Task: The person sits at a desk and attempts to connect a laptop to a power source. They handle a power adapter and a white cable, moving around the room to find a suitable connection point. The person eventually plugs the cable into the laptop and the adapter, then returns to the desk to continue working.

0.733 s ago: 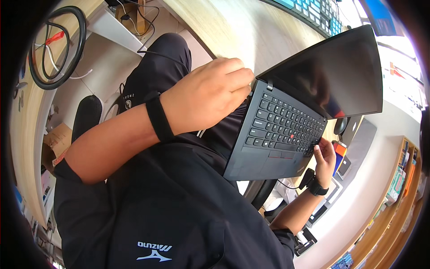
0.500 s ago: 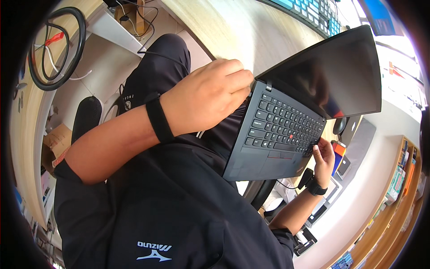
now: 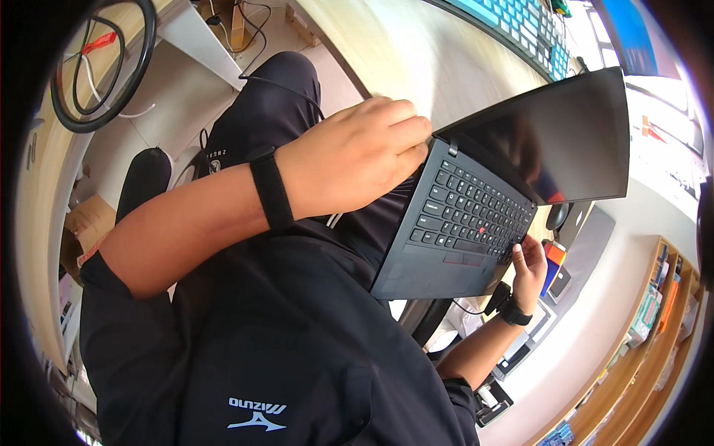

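Observation:
A black laptop (image 3: 416, 262) is tilted across my lap, its lid raised and its screen (image 3: 573, 141) dark. At the laptop's far left corner, by the hinge, my left hand (image 3: 357, 160) is closed, with the fingers curled against the side edge. Whatever those fingers pinch is hidden behind the knuckles. A thin black cable (image 3: 286, 89) crosses my knee and disappears behind this hand. My right hand (image 3: 529, 273) grips the laptop's right edge, thumb on top next to the keys and fingers underneath.
Beyond the laptop, a wooden desk (image 3: 372, 44) carries a blue and white keyboard (image 3: 513, 30). A coiled black cable (image 3: 149, 56) lies on a table at the left. A black mouse (image 3: 558, 216) sits behind my right hand. Wooden shelves (image 3: 632, 372) stand at the right.
The whole view has shifted slightly. The laptop's lid appears a little lower in the picture. Both hands keep their places on the laptop, with little other visible movement.

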Available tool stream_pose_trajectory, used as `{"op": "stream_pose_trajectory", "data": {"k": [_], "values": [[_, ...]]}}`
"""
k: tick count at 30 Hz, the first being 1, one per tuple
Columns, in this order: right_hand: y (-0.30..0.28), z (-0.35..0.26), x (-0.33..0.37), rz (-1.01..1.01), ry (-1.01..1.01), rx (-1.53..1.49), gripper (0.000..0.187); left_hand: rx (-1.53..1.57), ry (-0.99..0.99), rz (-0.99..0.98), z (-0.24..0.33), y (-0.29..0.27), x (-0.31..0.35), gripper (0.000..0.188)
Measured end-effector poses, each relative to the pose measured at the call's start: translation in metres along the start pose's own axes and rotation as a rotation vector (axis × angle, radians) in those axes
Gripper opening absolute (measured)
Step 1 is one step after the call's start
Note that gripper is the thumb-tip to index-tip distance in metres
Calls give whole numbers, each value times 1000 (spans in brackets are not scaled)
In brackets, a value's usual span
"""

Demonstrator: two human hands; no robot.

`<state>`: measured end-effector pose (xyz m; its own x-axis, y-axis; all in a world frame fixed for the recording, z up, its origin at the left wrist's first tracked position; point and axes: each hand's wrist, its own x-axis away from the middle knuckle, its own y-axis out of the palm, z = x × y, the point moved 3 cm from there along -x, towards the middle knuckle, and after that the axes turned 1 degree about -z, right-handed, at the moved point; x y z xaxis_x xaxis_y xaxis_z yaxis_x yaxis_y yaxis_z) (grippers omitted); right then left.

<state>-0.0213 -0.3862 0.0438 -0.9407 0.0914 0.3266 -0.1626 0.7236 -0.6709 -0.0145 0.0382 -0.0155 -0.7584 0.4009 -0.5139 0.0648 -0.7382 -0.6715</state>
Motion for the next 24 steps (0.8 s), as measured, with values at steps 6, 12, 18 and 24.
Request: {"op": "stream_pose_trajectory", "data": {"k": [6,12,18,24], "values": [[0,6,2,52,14,-33,32,69,-20,6,-7,1,0,20],[-3,15,0,82,17,-123,33,141,-12,19,-15,3,-3,20],[-9,31,-5,32,44,-401,28,231,12,46,-22,6,-1,16],[-15,39,-11,-54,36,-469,23,262,43,91,-27,8,0,11]]}}
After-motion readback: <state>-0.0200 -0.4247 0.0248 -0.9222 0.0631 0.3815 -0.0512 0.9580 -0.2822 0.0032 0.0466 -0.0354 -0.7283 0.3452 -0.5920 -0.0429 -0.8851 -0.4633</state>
